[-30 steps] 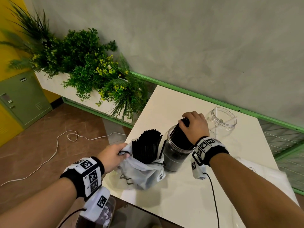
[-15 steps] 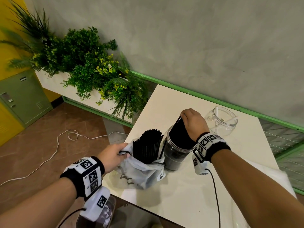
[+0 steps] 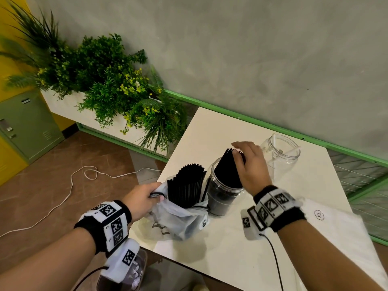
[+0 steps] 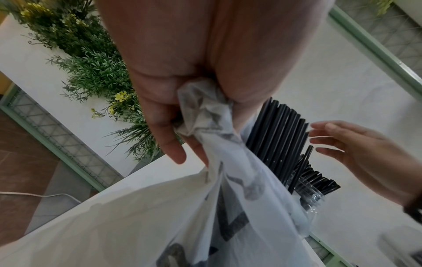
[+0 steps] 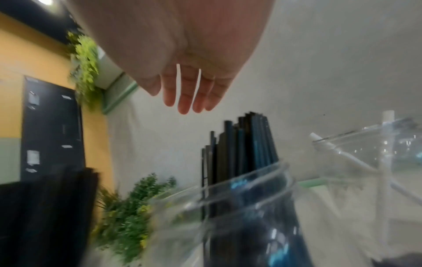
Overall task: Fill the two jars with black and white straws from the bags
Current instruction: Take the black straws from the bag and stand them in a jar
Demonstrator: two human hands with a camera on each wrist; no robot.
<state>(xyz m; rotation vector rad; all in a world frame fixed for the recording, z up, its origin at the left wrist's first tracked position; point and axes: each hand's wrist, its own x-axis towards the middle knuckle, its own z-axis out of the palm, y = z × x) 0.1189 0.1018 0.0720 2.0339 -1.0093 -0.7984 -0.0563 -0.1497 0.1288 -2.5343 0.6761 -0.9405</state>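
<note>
A clear jar near the table's left edge holds a leaning bundle of black straws. My right hand hovers over the tops of those straws with straight fingers, holding nothing; the right wrist view shows the fingertips apart from the straws. Left of the jar, a translucent bag stands with more black straws sticking up. My left hand grips the bag's bunched rim. A second clear jar behind holds two white straws.
A white bag lies flat at the table's right front. The white table meets a grey wall with a green rail. A planter of greenery, a white floor cable and a green locker are to the left.
My right hand has let go of the black straw bundle in the jar and straightened its fingers above it. The left hand keeps the same hold on the bag.
</note>
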